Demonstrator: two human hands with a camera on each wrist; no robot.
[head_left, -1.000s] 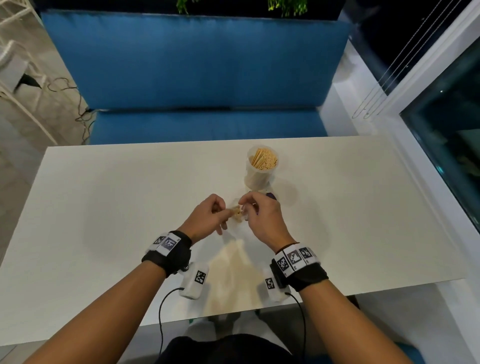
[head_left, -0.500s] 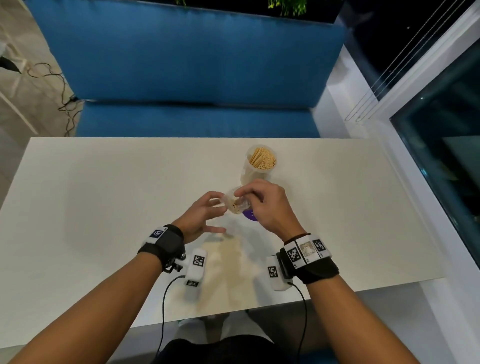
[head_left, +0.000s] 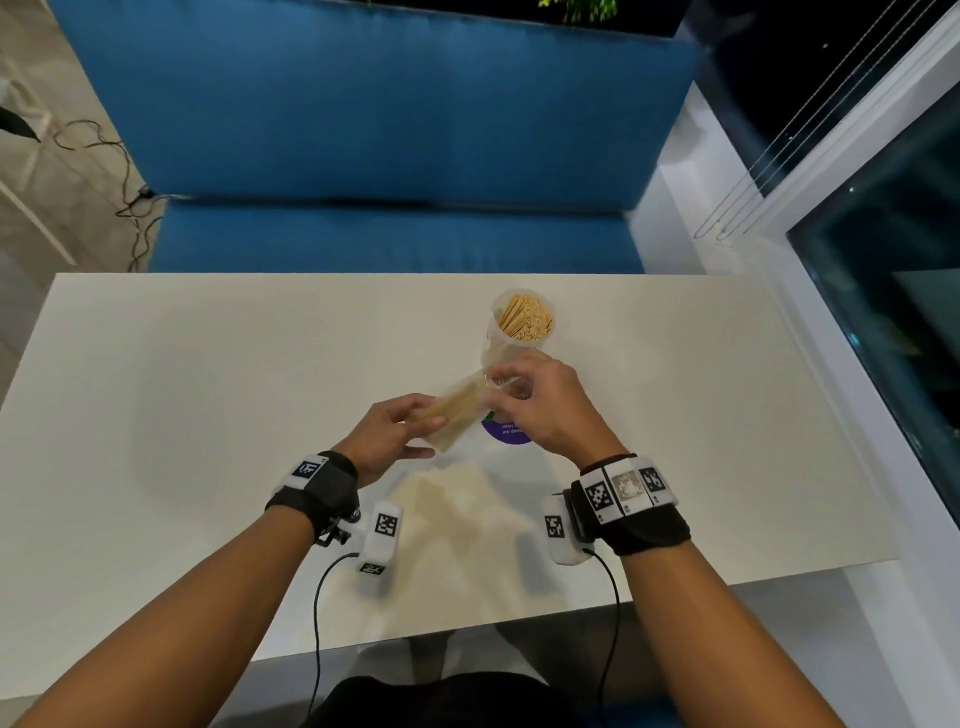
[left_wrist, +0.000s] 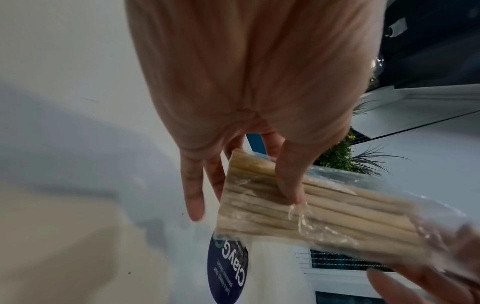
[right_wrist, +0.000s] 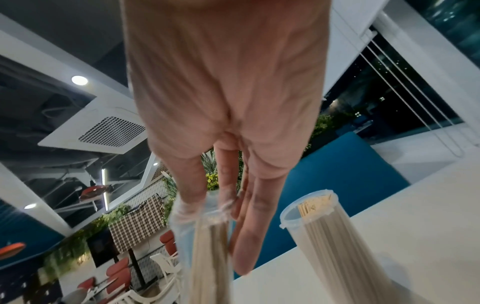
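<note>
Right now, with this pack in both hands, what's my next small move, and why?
Probably tear the wrap open: right hand pinches the stick pack by its plastic end, left hand grips the other end; the open jar stands behind.

A blue sofa (head_left: 363, 130) sits behind the white table (head_left: 208, 389).

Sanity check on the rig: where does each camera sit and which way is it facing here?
Head: worn on the head, facing forward and down at the table; both forearms, left hand and right hand show.
Left wrist: looks along the left hand at its fingers gripping the wrapped stick bundle.
Right wrist: looks along the right hand pinching the bundle's wrap; stick jar beside.
Shared: all three show the bundle.
</note>
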